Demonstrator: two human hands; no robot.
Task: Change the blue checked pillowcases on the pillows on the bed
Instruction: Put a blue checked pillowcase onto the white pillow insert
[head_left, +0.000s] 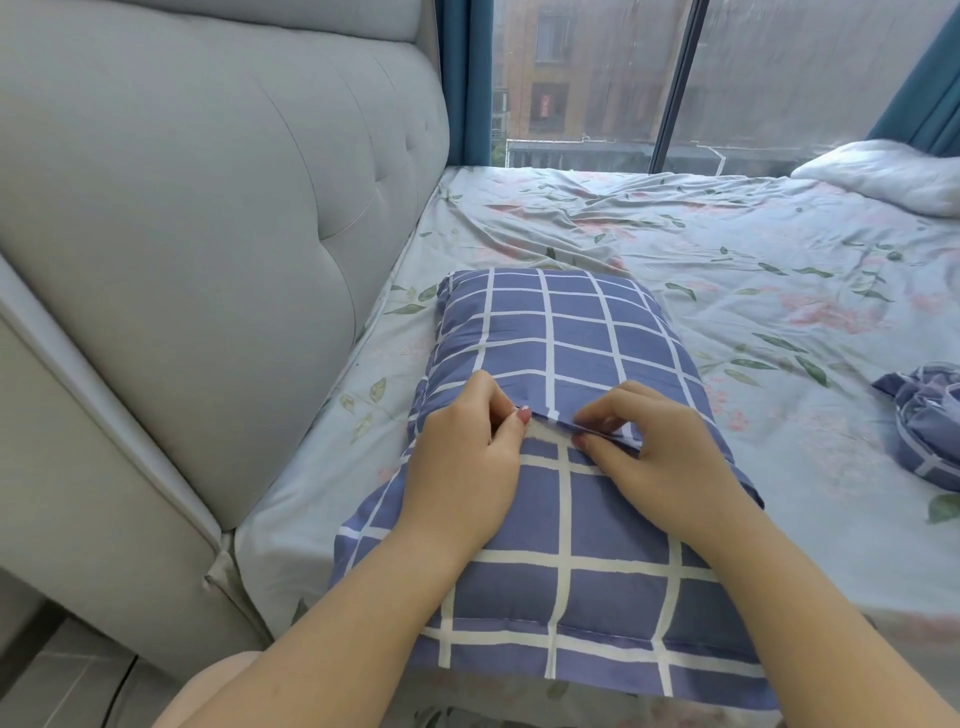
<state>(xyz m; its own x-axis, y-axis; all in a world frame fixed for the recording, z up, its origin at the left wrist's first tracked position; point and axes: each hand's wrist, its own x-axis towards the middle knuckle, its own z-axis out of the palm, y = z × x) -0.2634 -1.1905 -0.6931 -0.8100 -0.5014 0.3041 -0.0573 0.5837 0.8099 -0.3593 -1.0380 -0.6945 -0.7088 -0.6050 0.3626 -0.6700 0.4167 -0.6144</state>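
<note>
A pillow in a blue checked pillowcase (566, 338) lies lengthwise on the bed in front of me. Across its middle runs the overlapping flap of the case's opening (556, 415). My left hand (462, 467) pinches the flap's edge at its left part, thumb and fingers curled. My right hand (660, 447) pinches the same edge a little to the right. A second blue checked pillowcase (924, 426) lies crumpled at the right edge of the bed. A bare white pillow (883, 171) rests at the far right.
The floral bed sheet (727, 270) is wrinkled behind the pillow. A padded grey headboard (208, 208) stands on the left. A large window (597, 78) with blue curtains is behind the bed. Grey floor shows at the bottom left.
</note>
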